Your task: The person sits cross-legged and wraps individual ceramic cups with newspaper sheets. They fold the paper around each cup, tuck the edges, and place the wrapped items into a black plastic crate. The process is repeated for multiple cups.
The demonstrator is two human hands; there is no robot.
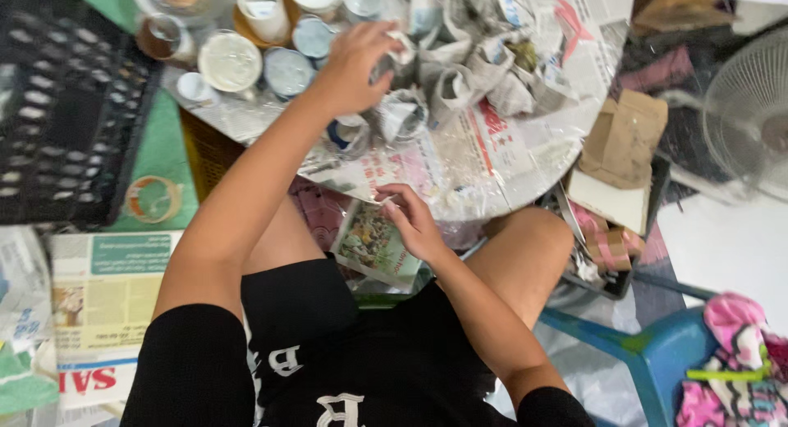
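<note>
Left hand (355, 66) reached a newspaper-wrapped cup (400, 59) mid-desk (501, 177), fingers closed on it; right hand (413, 223) pinched a paper sheet (373, 245) at the near edge. Neighbouring bundles (460, 86) risked toppling if jostled.

You've got one head view, looking steeply down and close at the round table (525, 160), frame centre-top.
</note>
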